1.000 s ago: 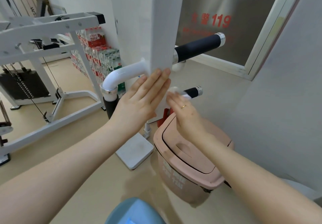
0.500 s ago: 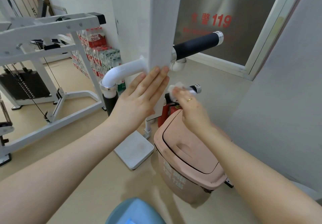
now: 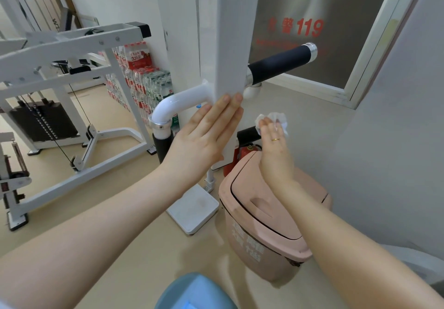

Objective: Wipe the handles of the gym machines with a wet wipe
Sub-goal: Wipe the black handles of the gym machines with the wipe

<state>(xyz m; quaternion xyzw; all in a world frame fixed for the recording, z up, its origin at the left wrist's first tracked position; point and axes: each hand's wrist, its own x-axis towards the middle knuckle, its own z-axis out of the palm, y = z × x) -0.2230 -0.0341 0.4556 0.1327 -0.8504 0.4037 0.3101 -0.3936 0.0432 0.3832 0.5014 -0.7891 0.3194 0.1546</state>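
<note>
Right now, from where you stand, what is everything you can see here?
upper handle: one, black grip, right of the white post
lower handle: one, black, under the wipe
down-pointing handle: one, black, left of the post
wet wipe: one, white, in the right hand
bin: one, pink, on the floor
fire extinguisher: one, red, behind the bin
weight machine: one, white, far left
bottled water packs: stacked by the wall
left hand: flat on the post
right hand: wearing a ring

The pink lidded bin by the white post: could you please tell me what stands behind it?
Behind the pink lidded bin stands a red fire extinguisher; only its top and one side show, the rest is covered by the bin.
</note>
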